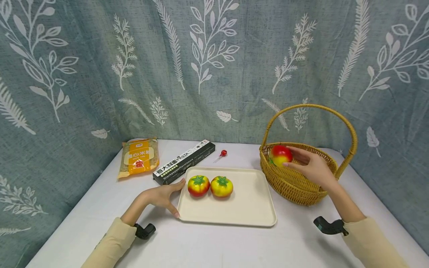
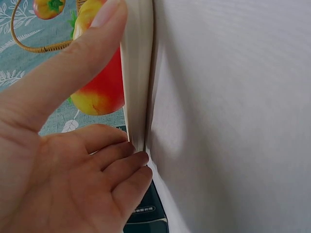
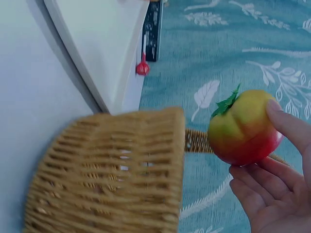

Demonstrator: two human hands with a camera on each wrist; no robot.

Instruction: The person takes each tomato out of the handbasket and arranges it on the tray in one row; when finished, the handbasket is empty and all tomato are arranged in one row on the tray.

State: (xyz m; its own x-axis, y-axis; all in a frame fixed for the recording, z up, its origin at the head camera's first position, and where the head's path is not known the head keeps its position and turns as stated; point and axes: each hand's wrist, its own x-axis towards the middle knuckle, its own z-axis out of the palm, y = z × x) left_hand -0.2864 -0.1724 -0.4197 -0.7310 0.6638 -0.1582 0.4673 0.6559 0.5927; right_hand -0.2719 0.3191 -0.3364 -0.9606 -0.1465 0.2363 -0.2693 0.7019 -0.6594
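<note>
In the head view my right hand [image 1: 310,165] pinches a red and yellow tomato [image 1: 280,155] between thumb and fingers, over the left part of a wicker basket [image 1: 295,182]. The right wrist view shows this tomato [image 3: 245,127], green leaves on top, above the basket's rim [image 3: 179,170]. My left hand [image 1: 164,198] lies at the left edge of a cream tray [image 1: 248,197], thumb and fingers spread apart along its rim. Inside the tray, toward its left side, two more tomatoes sit side by side, one redder [image 1: 198,186] and one mostly yellow [image 1: 222,187].
Behind the tray lies a long black and white pasta box [image 1: 184,162], with an orange food packet [image 1: 139,158] to its left. A small red lollipop [image 1: 222,153] rests near the back edge. The basket's tall handle [image 1: 311,106] arches over it. A patterned curtain hangs behind.
</note>
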